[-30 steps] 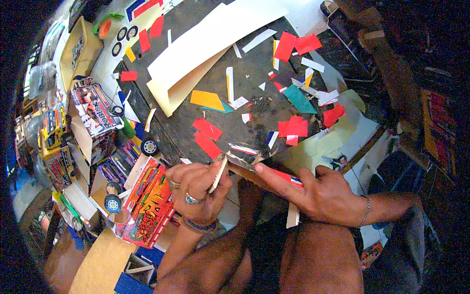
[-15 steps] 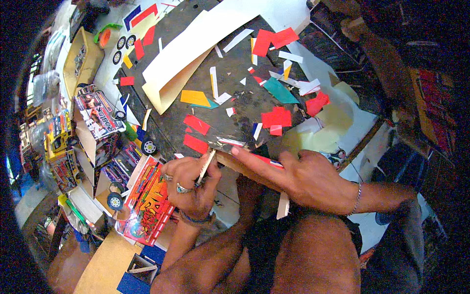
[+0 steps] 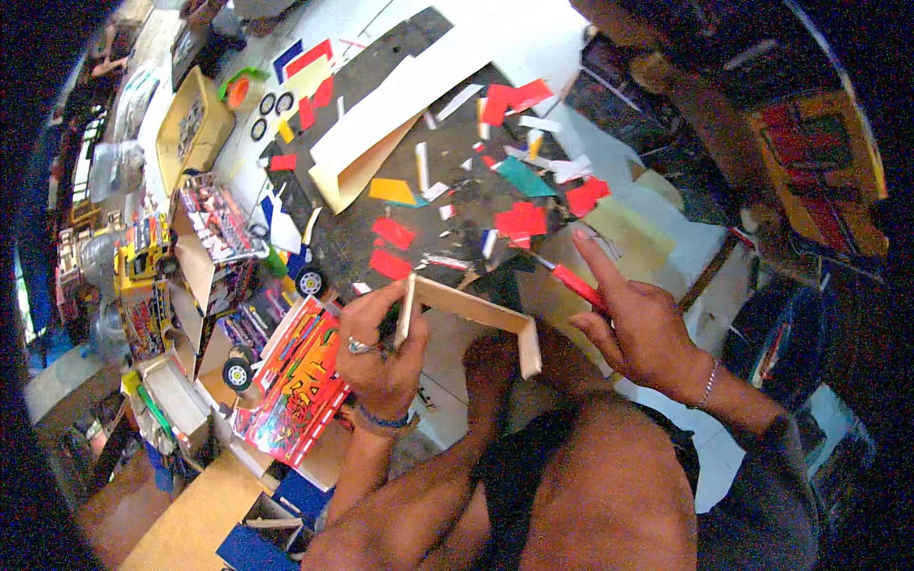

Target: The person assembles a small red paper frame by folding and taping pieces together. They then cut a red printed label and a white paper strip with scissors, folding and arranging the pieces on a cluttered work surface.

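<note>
My left hand [image 3: 381, 357], with rings on it, pinches one end of a thin U-shaped wooden frame [image 3: 471, 306], its short sides bent off a longer strip. Off to the right, my right hand [image 3: 652, 333] grips a slim red-handled tool [image 3: 576, 284] with a thin metal tip; its exact kind is unclear. The index finger stretches along past the handle. That tip is apart from the frame. Beyond both hands, red paper scraps [image 3: 521, 221], a teal scrap [image 3: 524, 177] and an orange scrap [image 3: 391, 191] lie on a dark board [image 3: 343, 233].
A folded white sheet [image 3: 381, 124] crosses the board's far side. On the left are a red decorated panel [image 3: 300, 385], a toy wheel [image 3: 238, 373], a printed carton [image 3: 221, 224] and a yellow tray [image 3: 195, 133]. My bare knee [image 3: 619, 476] rises in front.
My right hand has moved right, off the wooden frame, and the red-handled tool now shows clearly. The frame has turned in my left hand, exposing its U shape.
</note>
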A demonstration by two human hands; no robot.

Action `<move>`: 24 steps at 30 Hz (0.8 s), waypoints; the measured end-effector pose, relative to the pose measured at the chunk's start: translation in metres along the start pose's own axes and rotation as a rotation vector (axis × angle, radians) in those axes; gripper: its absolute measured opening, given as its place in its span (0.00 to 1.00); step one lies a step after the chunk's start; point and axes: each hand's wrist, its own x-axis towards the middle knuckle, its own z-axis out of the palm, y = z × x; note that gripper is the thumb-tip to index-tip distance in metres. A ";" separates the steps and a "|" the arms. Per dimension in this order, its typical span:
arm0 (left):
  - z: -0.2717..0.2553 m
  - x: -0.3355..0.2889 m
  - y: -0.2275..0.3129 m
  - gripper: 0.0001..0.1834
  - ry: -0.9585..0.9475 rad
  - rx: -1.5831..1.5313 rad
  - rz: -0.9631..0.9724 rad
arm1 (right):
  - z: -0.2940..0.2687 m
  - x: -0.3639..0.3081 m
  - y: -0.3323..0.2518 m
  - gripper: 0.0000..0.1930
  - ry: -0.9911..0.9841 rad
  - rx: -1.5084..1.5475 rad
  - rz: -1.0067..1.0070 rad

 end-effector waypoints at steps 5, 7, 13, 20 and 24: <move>-0.013 -0.001 0.017 0.20 -0.001 -0.260 -0.082 | 0.048 -0.034 0.059 0.25 0.296 -0.051 0.106; -0.017 -0.003 0.023 0.18 -0.002 -0.360 -0.123 | 0.073 -0.051 0.082 0.23 0.232 -0.087 0.234; -0.019 -0.013 0.037 0.15 0.041 -0.937 -0.510 | 0.122 -0.092 0.134 0.23 0.117 -0.210 0.278; -0.030 0.000 0.025 0.13 0.099 -0.758 -0.449 | 0.106 -0.086 0.131 0.13 0.328 -0.432 0.076; -0.032 0.007 0.019 0.11 0.139 -0.732 -0.363 | 0.049 -0.045 0.089 0.11 0.448 -0.205 -0.031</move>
